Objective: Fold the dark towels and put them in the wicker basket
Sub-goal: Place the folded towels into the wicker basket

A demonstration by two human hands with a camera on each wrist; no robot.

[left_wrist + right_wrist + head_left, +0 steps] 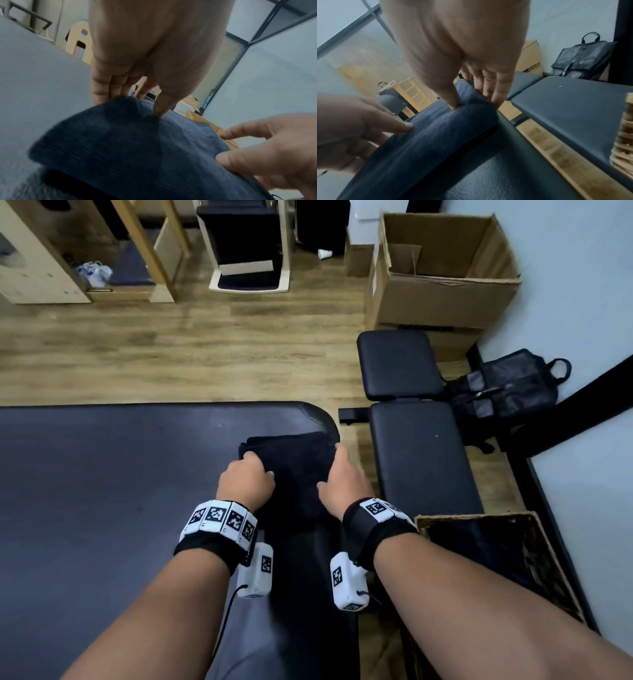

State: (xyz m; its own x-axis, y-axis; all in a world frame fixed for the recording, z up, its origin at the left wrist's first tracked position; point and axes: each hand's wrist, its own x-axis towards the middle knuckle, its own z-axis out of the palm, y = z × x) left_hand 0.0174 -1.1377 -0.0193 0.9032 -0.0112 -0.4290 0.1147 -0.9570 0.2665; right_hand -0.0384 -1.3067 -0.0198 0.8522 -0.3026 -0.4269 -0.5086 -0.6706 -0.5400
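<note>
Folded dark towel [294, 470] gripped between both hands.

Gym or therapy room: padded table [102, 474], weight bench [421, 446], wood floor [171, 354].

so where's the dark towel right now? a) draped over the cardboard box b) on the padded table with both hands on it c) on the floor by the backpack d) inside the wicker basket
b: the folded dark towel lies near the corner of the padded table, with the left hand gripping its left edge and the right hand gripping its right edge; the wicker basket sits off to the right on the bench.
</note>
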